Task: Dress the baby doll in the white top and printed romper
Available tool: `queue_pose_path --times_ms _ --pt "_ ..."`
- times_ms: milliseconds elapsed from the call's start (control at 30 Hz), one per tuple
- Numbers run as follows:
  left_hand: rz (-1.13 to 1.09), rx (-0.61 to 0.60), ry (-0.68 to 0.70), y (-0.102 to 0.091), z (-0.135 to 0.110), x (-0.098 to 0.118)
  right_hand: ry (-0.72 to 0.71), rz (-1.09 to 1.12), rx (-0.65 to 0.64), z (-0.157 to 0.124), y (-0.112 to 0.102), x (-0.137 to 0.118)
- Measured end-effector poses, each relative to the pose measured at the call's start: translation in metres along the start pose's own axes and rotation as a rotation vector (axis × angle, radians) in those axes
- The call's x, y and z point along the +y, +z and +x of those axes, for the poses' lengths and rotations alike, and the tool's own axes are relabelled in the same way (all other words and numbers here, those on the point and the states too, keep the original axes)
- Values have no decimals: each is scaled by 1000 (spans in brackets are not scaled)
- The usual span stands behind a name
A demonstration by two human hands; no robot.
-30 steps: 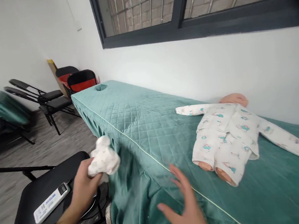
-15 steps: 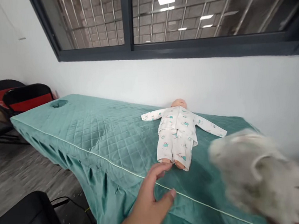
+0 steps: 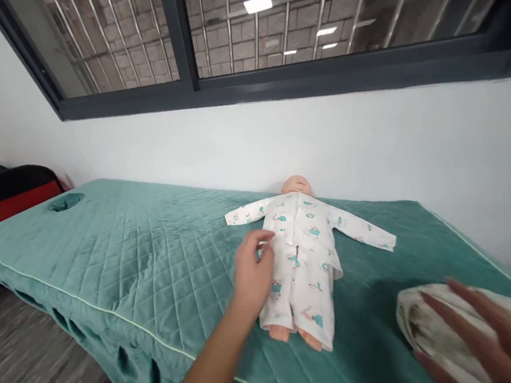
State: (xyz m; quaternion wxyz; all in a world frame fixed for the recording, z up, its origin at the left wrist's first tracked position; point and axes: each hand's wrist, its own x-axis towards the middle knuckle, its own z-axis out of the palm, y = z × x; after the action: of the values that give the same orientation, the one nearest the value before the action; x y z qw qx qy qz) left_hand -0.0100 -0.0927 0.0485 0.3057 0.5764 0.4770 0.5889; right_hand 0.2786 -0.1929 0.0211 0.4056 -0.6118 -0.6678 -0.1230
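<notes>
A baby doll (image 3: 296, 185) lies on its back on the green quilted bed cover, sleeves spread to both sides. It wears a white printed top (image 3: 300, 214) and matching trousers (image 3: 312, 288), with its feet showing below. My left hand (image 3: 254, 270) is at the doll's side by the lower edge of the top, thumb and forefinger apart with nothing seen between them; whether it touches the cloth I cannot tell. At the lower right my right hand (image 3: 491, 337), smeared by motion, has its fingers spread over a crumpled whitish cloth bundle (image 3: 414, 314) on the bed.
The bed (image 3: 152, 249) has a face hole (image 3: 67, 202) at its far left end and stands against a white wall. A barred window (image 3: 267, 34) is above it. Black and red chairs (image 3: 16, 191) stand at the left. Something black is at the lower left.
My left hand has moved forward from the doll's feet to its waist side. The cloth bundle, held up by my right hand before, now rests on the bed. The view has shifted right.
</notes>
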Motion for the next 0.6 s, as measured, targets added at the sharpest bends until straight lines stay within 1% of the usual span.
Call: queue_pose_path --times_ms 33,67,133,167,233,267,300,367,433,500,600 --pt "33 0 35 10 19 -2 -60 43 -35 8 18 -7" --pt "86 -20 92 21 39 -4 -90 100 -81 21 37 -14" --pt "225 -112 234 43 80 -10 -52 241 -166 60 77 -26" --pt "290 -143 266 53 99 -13 0 308 -179 83 96 -31" --pt "390 -202 255 70 133 -21 198 409 -213 130 131 -35" --pt "417 -229 240 78 146 -26 301 438 -232 150 146 -35" --pt "429 -262 233 84 156 -32 364 446 -233 166 159 -34" --pt "424 -317 239 92 165 -44 408 457 -243 184 179 -28" --pt "406 -352 234 97 166 -55 390 486 -245 186 191 -22" --pt "395 -375 208 99 163 -63 359 526 -251 179 196 -18" --pt "406 -408 204 100 160 -67 313 554 -259 170 198 -18"
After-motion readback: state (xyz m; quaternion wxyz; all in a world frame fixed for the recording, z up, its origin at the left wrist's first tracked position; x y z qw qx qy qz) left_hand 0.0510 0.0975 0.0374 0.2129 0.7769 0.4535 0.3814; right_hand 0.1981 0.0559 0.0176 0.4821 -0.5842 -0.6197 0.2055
